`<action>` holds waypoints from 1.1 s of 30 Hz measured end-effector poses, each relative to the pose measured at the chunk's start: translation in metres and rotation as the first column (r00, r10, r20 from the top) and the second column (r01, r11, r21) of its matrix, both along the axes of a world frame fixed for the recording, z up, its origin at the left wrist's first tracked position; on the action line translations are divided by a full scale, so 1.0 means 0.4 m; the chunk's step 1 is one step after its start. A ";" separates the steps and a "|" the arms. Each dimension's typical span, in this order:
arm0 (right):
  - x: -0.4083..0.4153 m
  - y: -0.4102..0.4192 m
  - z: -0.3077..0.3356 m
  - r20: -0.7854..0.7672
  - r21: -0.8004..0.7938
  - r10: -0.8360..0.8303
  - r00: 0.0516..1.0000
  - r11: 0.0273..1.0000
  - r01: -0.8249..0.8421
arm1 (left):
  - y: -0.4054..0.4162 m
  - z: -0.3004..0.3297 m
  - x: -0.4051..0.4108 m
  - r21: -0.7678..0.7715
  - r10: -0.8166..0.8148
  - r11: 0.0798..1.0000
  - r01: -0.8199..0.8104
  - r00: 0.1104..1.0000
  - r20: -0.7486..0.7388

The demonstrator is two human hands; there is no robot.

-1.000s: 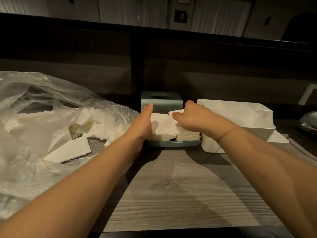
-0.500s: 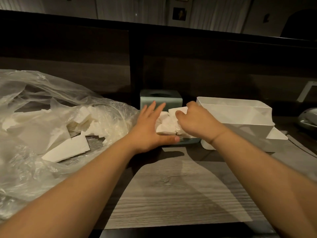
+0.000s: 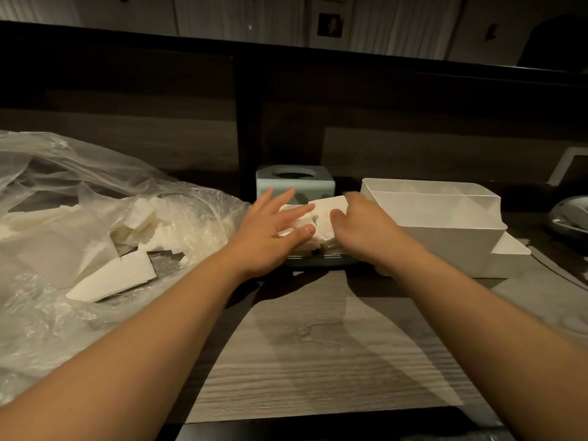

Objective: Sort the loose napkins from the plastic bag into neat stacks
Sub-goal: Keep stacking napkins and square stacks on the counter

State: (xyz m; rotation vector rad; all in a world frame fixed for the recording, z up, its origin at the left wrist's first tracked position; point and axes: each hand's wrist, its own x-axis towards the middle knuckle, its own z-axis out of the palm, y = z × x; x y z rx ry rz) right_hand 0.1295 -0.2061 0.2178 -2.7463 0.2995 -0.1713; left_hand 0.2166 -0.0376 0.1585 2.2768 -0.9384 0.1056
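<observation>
A stack of white napkins (image 3: 324, 211) sits on a pale green tray (image 3: 318, 261) at the middle of the table. My left hand (image 3: 270, 233) lies on the stack's left side with straight, spread fingers. My right hand (image 3: 356, 227) grips the stack's right side, thumb on top and fingers curled round the edge. A clear plastic bag (image 3: 63, 198) full of loose white napkins (image 3: 114, 276) lies at the left.
A pale green tissue box (image 3: 296, 179) stands behind the stack. A white plastic bin (image 3: 445, 224) sits right beside my right hand. A grey wood-grain mat (image 3: 318, 345) covers the near table. A dark wall runs along the back.
My left hand has gone from pressing edge-on against the stack's left side to lying flat over it with fingers spread. The right hand stays on the stack's right side.
</observation>
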 end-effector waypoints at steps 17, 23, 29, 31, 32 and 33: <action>-0.013 0.016 -0.101 0.029 -0.215 0.079 0.996 0.974 -0.071 | 0.015 -0.016 0.025 0.221 -0.111 0.970 0.104 0.994 0.019; -0.011 0.014 -0.136 0.141 -0.247 0.085 0.986 0.968 -0.048 | 0.013 -0.012 0.020 0.199 -0.110 0.975 0.099 0.993 0.044; -0.015 0.003 -0.129 0.230 -0.200 0.111 0.967 0.978 -0.065 | 0.008 -0.002 0.002 0.127 -0.057 0.991 0.046 0.995 0.086; -0.016 0.002 -0.130 0.281 -0.185 0.120 0.952 0.980 -0.069 | 0.004 -0.002 -0.001 0.124 -0.052 0.992 0.040 0.994 0.091; -0.016 0.002 -0.132 0.300 -0.174 0.122 0.946 0.982 -0.071 | 0.003 -0.002 -0.002 0.117 -0.049 0.992 0.038 0.995 0.087; -0.016 0.002 -0.133 0.319 -0.161 0.122 0.940 0.984 -0.073 | 0.003 -0.001 -0.004 0.110 -0.043 0.993 0.034 0.996 0.082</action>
